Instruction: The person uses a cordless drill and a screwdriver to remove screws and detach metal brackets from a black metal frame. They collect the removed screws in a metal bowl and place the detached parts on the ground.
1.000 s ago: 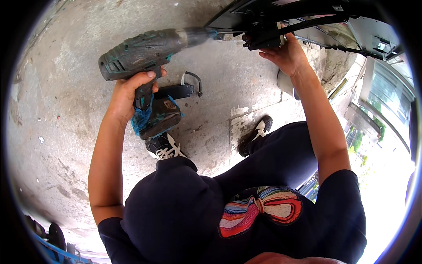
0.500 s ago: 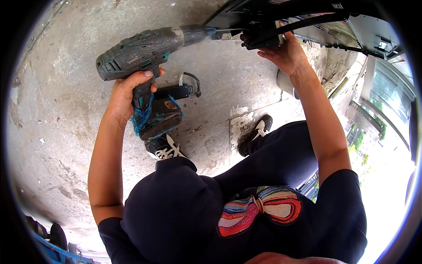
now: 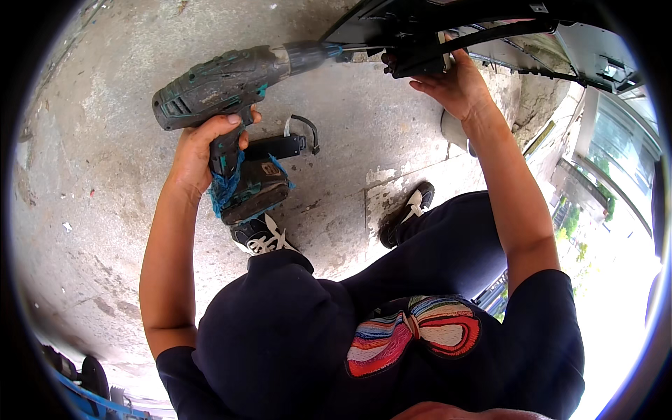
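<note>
While the left hand [image 3: 199, 150] is wrapped tight around the grip of a worn cordless drill [image 3: 231, 84], thumb over the top of the handle and fingers curled below the motor housing, the tool lies almost level, its chuck pointing to the right. The drill's bit [image 3: 364, 49] reaches into the underside of a dark panel [image 3: 434, 21] at the top of the view, meeting it just beside a black bracket [image 3: 413, 59]. The drill's body is grey-black with flecks of teal, and its battery pack [image 3: 255, 189] at the foot of the handle is bound in frayed blue tape. The right hand [image 3: 455, 87] is raised against the bracket from below, fingers bent up around its lower edge and palm pressed to it, gripping it. Beneath the drill, on the concrete floor [image 3: 105, 210], lies a small black strap-like piece with a loop [image 3: 294, 143], near the battery pack. The person wears dark clothing with a striped, many-coloured patch [image 3: 413, 332] on it, and two dark shoes with white markings [image 3: 262, 238] stand well apart on the concrete.
</note>
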`<state>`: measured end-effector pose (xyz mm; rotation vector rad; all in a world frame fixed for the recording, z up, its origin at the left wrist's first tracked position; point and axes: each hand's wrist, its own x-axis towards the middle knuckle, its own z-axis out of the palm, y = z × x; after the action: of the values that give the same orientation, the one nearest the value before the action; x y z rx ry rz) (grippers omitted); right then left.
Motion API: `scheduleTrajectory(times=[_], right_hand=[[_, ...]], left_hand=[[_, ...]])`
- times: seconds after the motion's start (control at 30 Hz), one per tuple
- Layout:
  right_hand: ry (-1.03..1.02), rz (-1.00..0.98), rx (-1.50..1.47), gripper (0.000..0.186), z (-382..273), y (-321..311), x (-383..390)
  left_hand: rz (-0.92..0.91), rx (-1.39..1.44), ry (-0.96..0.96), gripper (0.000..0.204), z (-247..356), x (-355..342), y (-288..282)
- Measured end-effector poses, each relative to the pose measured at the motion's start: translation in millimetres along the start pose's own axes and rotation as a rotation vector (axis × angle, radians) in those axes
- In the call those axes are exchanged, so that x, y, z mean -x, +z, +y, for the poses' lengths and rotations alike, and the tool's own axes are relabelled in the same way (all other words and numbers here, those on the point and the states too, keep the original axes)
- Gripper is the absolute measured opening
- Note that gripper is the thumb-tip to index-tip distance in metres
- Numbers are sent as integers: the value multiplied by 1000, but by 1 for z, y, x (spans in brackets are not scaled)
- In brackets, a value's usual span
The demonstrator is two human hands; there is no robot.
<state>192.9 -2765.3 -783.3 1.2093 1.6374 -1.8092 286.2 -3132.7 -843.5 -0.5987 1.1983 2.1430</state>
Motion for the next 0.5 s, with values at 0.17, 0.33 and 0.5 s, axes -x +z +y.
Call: scheduleTrajectory(times=[0.17, 0.33, 0.5], right_hand=[[10, 20, -15, 58, -1, 3, 1], [-6, 0, -27, 50, 1, -3, -3], [29, 34, -83, 50, -1, 1, 0]], left_hand=[[-83, 60, -103, 41, 3, -7, -7], [-90, 163, -214, 42, 13, -7, -2], [-101, 203, -174, 39, 12, -6, 0]])
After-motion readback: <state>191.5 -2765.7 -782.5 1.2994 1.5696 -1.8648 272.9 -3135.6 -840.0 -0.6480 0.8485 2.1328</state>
